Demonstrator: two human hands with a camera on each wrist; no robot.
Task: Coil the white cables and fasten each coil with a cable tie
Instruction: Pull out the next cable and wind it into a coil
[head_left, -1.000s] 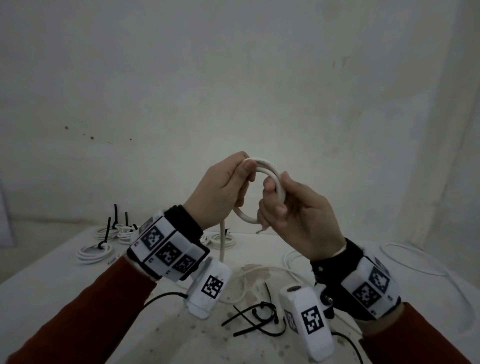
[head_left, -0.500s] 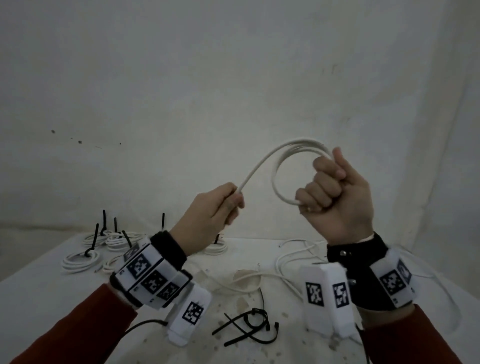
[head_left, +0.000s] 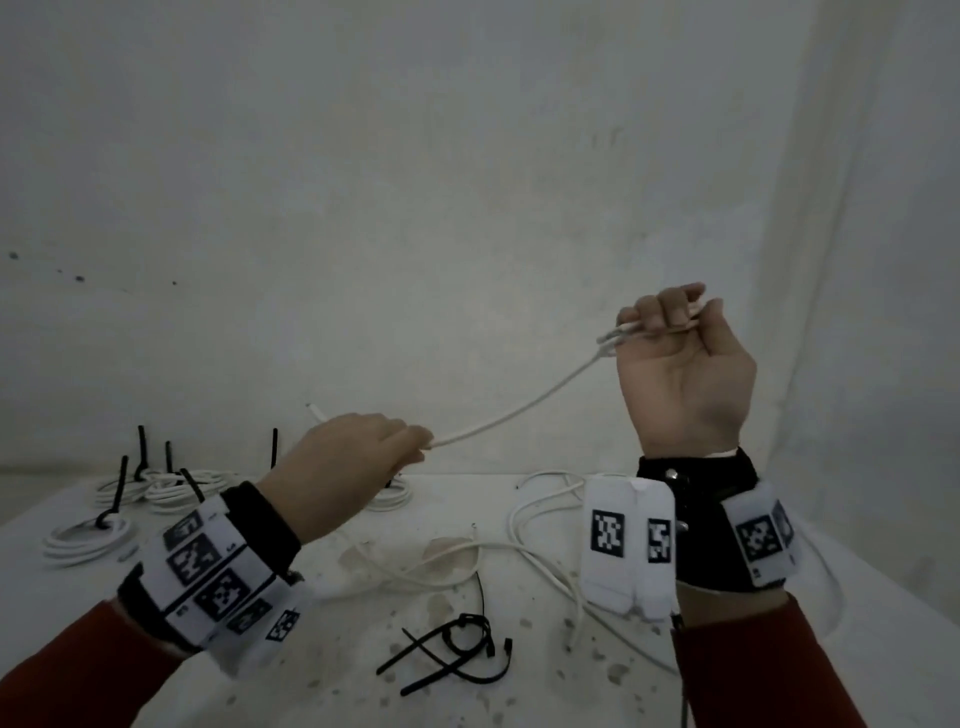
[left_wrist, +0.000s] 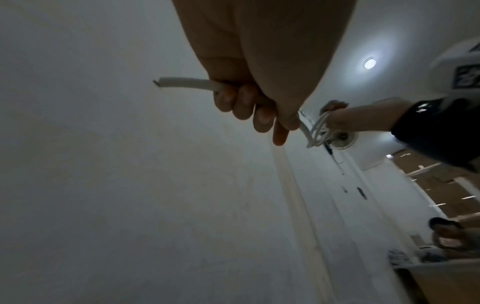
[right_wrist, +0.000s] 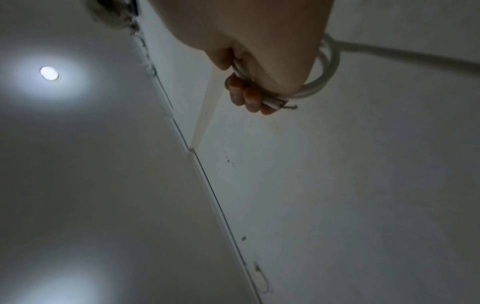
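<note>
Right hand raised, fingers clamped on the small coil of white cable, left hand lower and apart, gripping the free end with the span taut between: risk of loops springing loose if either grip slackens.

White table, its surface stained and speckled with dark spots. Far left: tied cable coils, each white and bound with a black cable tie whose tail stands upright; a further coil lies partly hidden behind the forearm. Centre and right: loose white cables lying in slack, overlapping curves. Near centre: a small heap of black cable ties, crossed over one another
</note>
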